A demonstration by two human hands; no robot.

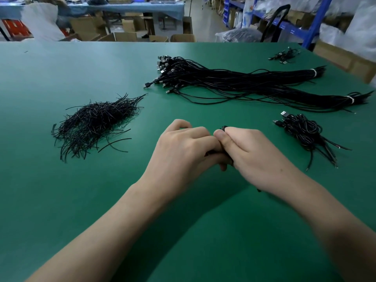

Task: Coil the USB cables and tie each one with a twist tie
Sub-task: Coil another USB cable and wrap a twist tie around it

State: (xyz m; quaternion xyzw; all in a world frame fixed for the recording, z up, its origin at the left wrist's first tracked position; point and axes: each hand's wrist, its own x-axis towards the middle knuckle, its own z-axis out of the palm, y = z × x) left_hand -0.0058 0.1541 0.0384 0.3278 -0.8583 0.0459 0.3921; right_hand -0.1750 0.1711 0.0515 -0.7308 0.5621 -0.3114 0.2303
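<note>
Over the green table (61,200), the left hand (183,153) and right hand (256,159) met, fingers curled around a black cable coil (224,127) mostly hidden between them. Twist ties (93,125) lay heaped left, coiled cables (303,131) right; long banded USB cable bundles (244,82) stretched beyond.

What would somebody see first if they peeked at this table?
Probably the two bare hands meeting in the middle of the flat green table: the left hand and the right hand both grip a small coil of black cable between them. Next comes the messy heap of short black twist ties to the left, and then the long bundle of black USB cables stretching across the far right.
</note>
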